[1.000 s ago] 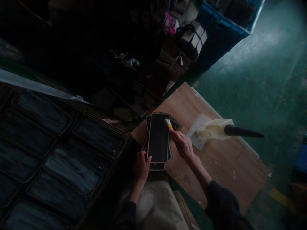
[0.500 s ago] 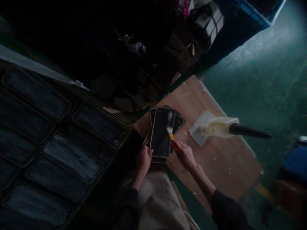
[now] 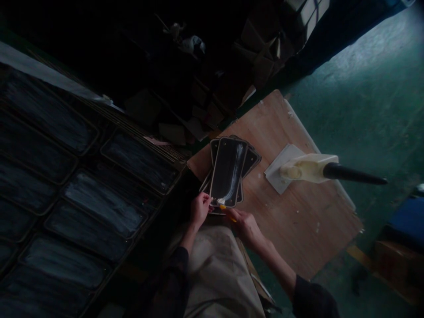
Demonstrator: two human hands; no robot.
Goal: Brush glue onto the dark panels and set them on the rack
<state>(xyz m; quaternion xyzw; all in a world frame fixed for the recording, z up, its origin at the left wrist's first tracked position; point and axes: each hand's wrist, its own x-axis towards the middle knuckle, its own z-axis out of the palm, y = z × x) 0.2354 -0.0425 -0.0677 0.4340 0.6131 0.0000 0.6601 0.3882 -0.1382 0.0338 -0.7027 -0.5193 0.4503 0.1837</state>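
A dark rectangular panel with rounded corners and a pale rim lies on top of several similar panels, fanned unevenly. A wet, whitish streak runs down its right side and curves along the near edge. My right hand is closed round the yellow handle of a paintbrush, whose bristles touch the panel's near end. My left hand pinches the near left corner of the top panel. To the right, a translucent bottle with a long black nozzle lies on a pale square piece.
The wooden board carries the stack and bottle. At left, a rack bears rows of dark panels with whitish streaks. Cardboard scraps lie in the dark beyond. A blue box stands on the green floor at right.
The brush has moved from the panel's upper right down to its near left end, leaving a longer whitish streak. My left hand stays at the corner. The whole view has shifted slightly.
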